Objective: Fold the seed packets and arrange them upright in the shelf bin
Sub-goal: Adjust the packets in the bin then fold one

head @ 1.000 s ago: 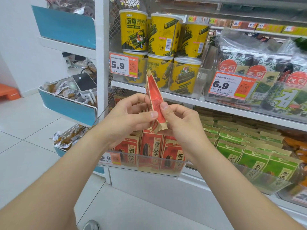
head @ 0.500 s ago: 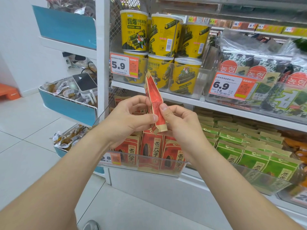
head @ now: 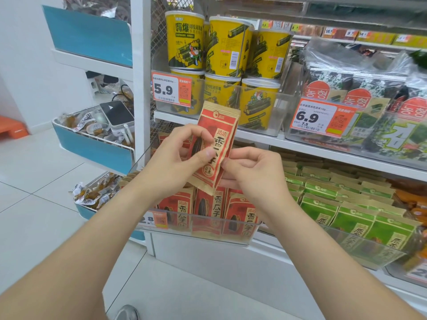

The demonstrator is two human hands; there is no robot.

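**Fig.** Mid-fold at the snack shelf. A red-and-kraft seed pkt (head: 216, 148) is held in the air in front of the shelving. Its printed face is toward the person and its top leans a little to the R. Its lower corner is just above the red pkts (head: 209, 206) already standing upright in the clear shelf bin (head: 208, 237).

- **L hand** (head: 180, 155): thumb pressed on the pkt's face, fingers (head: 193, 133) curled round its L edge, i.e. pinching it.
- **R hand** (head: 253, 174): thumb on the R edge, other fingers curled behind the lower half, also gripping.

Whether a crease is set yet cannot be told. The pkt looks near-flat and full width, so the fold is judged unfinished and placement not begun.

**Risks from here (judgement):**
- (a) The pkt looks puffy w/ contents. A fold pressed against the fill may spring back, leaving it too wide to stand in line.
- (b) The grip is mostly at the edges. Shifting fingers to make the crease could let the pkt slip, so that it drops into or past the bin.
- (c) The front row looks fairly full. Pushing another pkt in from above may tip neighbours fwd or crumple their tops.
- (d) The bin appears to jut out past the shelf edge. A heavy push on its front wall could shift it.
- (e) Green pkts (head: 346, 212) sit in the next bin to the R, so a mis-slot there is possible.

The yellow tubs (head: 184, 40) above are well apart and pose no hazard
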